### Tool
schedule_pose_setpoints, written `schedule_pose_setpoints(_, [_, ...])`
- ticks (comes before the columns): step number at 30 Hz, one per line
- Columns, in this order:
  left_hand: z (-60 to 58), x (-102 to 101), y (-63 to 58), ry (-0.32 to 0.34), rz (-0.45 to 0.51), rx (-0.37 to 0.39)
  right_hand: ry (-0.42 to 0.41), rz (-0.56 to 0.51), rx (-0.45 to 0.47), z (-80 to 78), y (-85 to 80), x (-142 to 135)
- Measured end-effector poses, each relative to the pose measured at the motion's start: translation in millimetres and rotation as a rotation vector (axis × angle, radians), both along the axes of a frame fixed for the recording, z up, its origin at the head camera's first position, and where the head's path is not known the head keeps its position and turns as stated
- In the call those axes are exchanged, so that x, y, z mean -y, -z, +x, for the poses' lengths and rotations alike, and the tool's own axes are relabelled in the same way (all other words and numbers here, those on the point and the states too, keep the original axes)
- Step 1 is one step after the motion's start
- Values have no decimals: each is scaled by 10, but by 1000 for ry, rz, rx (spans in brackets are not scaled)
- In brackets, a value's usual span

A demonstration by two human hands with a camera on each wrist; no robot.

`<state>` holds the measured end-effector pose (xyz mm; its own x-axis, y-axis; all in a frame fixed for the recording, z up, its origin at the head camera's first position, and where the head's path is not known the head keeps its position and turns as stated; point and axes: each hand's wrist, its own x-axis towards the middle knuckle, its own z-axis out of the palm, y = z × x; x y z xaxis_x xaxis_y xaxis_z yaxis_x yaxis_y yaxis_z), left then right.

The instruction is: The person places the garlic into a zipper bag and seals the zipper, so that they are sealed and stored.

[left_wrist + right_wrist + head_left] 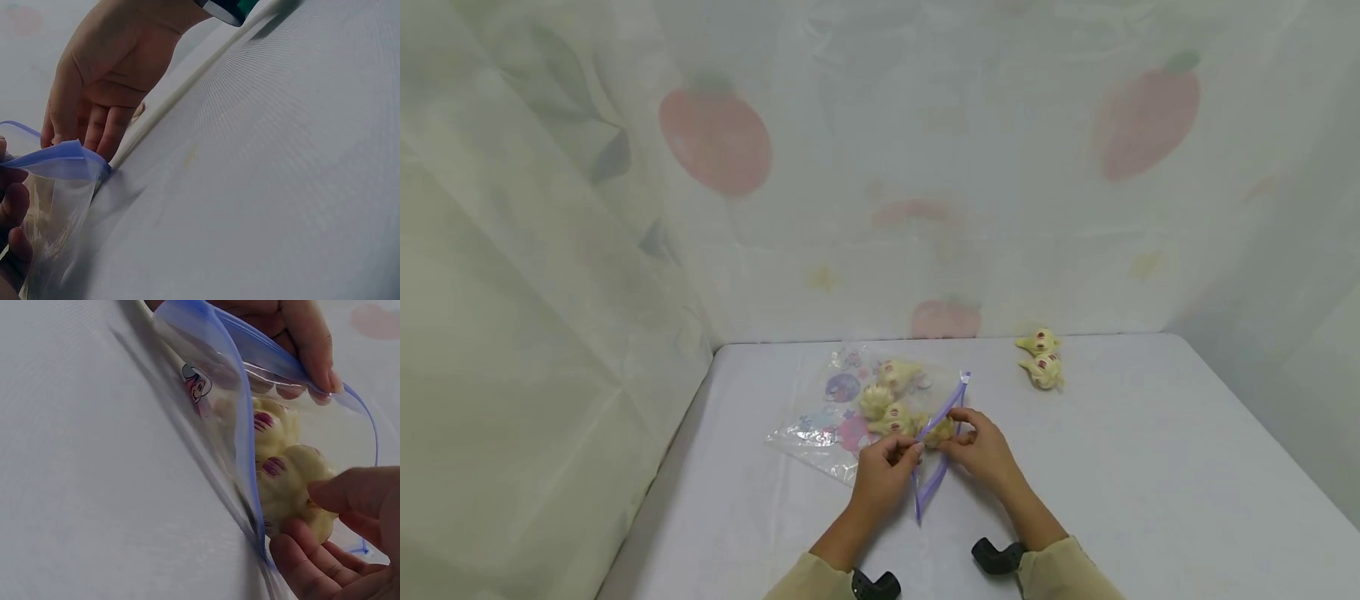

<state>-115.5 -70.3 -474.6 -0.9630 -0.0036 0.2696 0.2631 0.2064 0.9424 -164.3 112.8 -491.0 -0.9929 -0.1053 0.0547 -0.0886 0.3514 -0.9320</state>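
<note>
A clear zip bag [808,446] with pink and purple printed pictures lies on the table, its purple zip mouth [931,492] spread apart toward the right. Several cream garlic bulbs [897,375] with purple streaks are inside. My left hand [880,479] pinches one side of the zip edge. At the mouth, my right hand [988,457] holds a garlic bulb [290,481] between thumb and fingers, just within the opening in the right wrist view. Another bulb [272,428] sits right behind it. In the left wrist view the bag's zip edge [62,156] hides the right fingertips.
Two more garlic bulbs [1043,371] lie close together at the back right of the white table [1150,467]. A printed cloth [850,275] hangs behind the table and along both sides. Black wrist devices [997,556] sit on both wrists.
</note>
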Motion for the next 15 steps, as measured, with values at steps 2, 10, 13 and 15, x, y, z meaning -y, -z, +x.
schedule_pose_setpoints(2, [-3, -1, 2, 6, 11, -2, 36, 8, -22, -8, 15, 4])
schedule_pose_setpoints(10, [-3, 4, 8, 19, 21, -14, 24, 68, -137, -7, 53, 4])
schedule_pose_setpoints(13, [-2, 6, -6, 23, 25, -15, -74, 114, -152, -5, 53, 5])
schedule_pose_setpoints(15, [-5, 5, -14, 22, 25, -14, -124, 147, -142, -8, 52, 2])
